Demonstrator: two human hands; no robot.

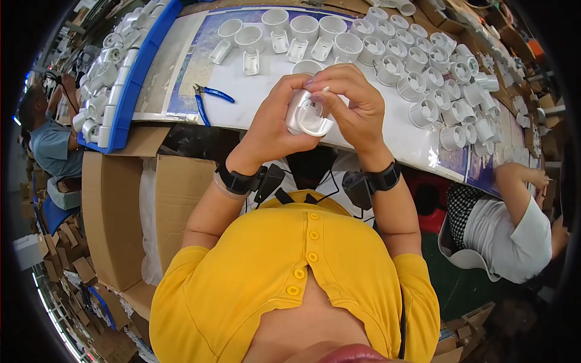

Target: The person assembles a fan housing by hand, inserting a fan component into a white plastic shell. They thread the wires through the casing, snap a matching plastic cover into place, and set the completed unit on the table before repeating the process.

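Blue-and-purple print is showing on the worktop (242, 112) around the blue-handled cutters (218, 94), and any lettering there is looking too small to make out. Left of the cutters, a blue crate (134, 88) is holding a heap of white fittings (112, 72), piled up to its rim. Nearer the person than the cutters, an open cardboard box (118, 218) is standing beside the worktop, a translucent liner (148, 224) hanging at its inner side. Beyond the cutters and to their right, white cups (251, 39) are standing in a loose row, several with a small white bracket (251, 62) lying in front; far to their right, many cups with inserts (417, 60) are crowding together. Just right of the cutters, the person is holding a white plastic part (315, 118) above the worktop's near edge: the left hand (281, 115) is wrapping its grip around the body, and the right hand (357, 106) is pressing thumb and fingertips together on its upper right side. Far right of the cutters, a co-worker in a pale shirt (508, 236) is sitting above a green floor (454, 278); far left, another in blue (57, 148) is sitting.
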